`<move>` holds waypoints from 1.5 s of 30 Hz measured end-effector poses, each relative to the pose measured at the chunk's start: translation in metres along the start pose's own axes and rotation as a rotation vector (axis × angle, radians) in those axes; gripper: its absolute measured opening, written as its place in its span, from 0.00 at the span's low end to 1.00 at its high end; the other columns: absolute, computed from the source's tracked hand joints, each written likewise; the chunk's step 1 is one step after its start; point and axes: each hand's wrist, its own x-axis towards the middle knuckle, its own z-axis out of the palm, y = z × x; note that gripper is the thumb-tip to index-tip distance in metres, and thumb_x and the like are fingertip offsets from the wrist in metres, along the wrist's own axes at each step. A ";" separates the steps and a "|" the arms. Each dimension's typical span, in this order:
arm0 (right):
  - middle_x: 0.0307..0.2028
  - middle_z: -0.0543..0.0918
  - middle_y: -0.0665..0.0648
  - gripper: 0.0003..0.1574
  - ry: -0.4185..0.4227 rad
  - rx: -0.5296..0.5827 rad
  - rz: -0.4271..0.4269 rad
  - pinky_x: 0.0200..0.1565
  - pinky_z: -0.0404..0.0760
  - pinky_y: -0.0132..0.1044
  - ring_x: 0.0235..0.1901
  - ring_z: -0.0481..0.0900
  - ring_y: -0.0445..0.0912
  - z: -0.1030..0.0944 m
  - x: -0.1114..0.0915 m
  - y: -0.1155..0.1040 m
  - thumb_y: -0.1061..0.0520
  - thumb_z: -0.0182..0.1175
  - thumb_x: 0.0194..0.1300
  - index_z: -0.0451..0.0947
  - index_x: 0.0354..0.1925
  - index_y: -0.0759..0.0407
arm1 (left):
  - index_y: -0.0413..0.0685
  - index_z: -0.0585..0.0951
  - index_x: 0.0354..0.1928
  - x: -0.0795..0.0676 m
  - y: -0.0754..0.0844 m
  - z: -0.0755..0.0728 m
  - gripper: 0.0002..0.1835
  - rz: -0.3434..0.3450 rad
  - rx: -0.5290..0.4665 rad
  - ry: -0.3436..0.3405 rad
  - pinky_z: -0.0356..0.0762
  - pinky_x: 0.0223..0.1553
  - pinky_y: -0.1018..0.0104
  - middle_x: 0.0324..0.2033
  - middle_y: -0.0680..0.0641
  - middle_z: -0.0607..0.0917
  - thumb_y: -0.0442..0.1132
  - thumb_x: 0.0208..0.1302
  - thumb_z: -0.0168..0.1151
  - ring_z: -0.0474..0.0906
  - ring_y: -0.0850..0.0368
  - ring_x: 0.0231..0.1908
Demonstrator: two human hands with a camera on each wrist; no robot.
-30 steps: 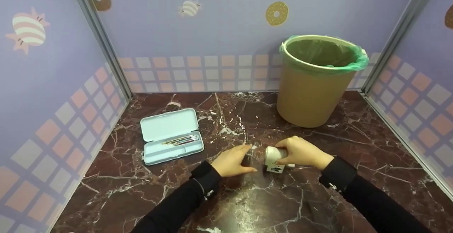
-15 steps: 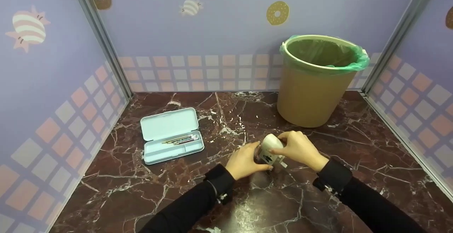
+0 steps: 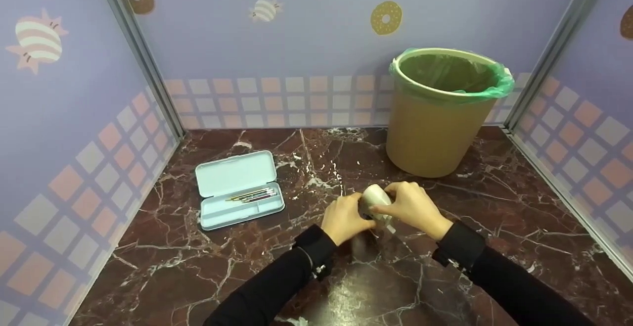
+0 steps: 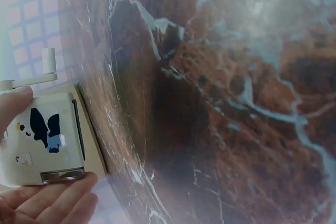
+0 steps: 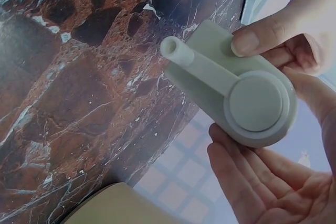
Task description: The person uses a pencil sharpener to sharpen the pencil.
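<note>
A white hand-crank pencil sharpener (image 3: 376, 195) is between my two hands, tilted above the dark marble table. In the left wrist view its face carries cartoon stickers, with a metal strip along one edge. The crank handle (image 5: 207, 71) points out in the right wrist view. My left hand (image 3: 342, 220) grips the sharpener's left side; its thumb (image 5: 249, 41) lies on the body near the crank. Around the right end, my right hand (image 3: 418, 208) holds it between thumb and fingers. The sharpener's underside is hidden in the head view.
An open light-blue pencil case (image 3: 228, 215) lies at the left with several pencils (image 3: 253, 195) in it. At the back right stands a beige bin (image 3: 430, 133) lined with a green bag (image 3: 502, 88). Patterned walls close the back and both sides.
My right hand has raised and tilted the sharpener slightly away from me. My left hand has moved right and taken hold of it. The pencil case and bin stay put.
</note>
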 end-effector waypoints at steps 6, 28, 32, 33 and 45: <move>0.29 0.89 0.57 0.29 -0.083 0.016 -0.047 0.25 0.73 0.31 0.19 0.75 0.38 -0.008 0.001 0.002 0.40 0.78 0.52 0.86 0.40 0.62 | 0.47 0.85 0.47 0.003 -0.007 -0.007 0.29 0.047 0.015 -0.041 0.82 0.31 0.62 0.34 0.46 0.91 0.55 0.46 0.79 0.87 0.51 0.32; 0.62 0.81 0.63 0.54 -0.524 0.092 -0.363 0.65 0.78 0.57 0.62 0.81 0.58 -0.031 0.011 0.006 0.51 0.81 0.48 0.69 0.68 0.66 | 0.41 0.84 0.55 0.018 -0.043 -0.034 0.29 0.315 -0.346 -0.479 0.85 0.47 0.64 0.44 0.43 0.92 0.41 0.50 0.80 0.89 0.46 0.44; 0.61 0.82 0.62 0.53 -0.525 0.086 -0.352 0.63 0.80 0.55 0.60 0.83 0.56 -0.030 0.011 0.003 0.52 0.81 0.48 0.70 0.68 0.65 | 0.41 0.83 0.55 0.018 -0.045 -0.035 0.29 0.317 -0.372 -0.511 0.86 0.52 0.55 0.45 0.42 0.92 0.40 0.50 0.80 0.89 0.47 0.46; 0.61 0.82 0.61 0.52 -0.527 0.088 -0.349 0.63 0.80 0.54 0.60 0.83 0.55 -0.029 0.011 0.003 0.53 0.81 0.48 0.70 0.68 0.65 | 0.40 0.83 0.55 0.018 -0.046 -0.034 0.29 0.319 -0.376 -0.518 0.86 0.52 0.55 0.46 0.42 0.91 0.40 0.50 0.80 0.89 0.47 0.46; 0.55 0.85 0.60 0.51 -0.476 0.050 -0.407 0.56 0.85 0.46 0.52 0.85 0.50 -0.018 0.008 0.001 0.54 0.80 0.45 0.72 0.66 0.65 | 0.41 0.81 0.60 0.016 -0.047 -0.034 0.31 0.302 -0.350 -0.564 0.82 0.58 0.66 0.51 0.44 0.90 0.40 0.52 0.79 0.86 0.54 0.51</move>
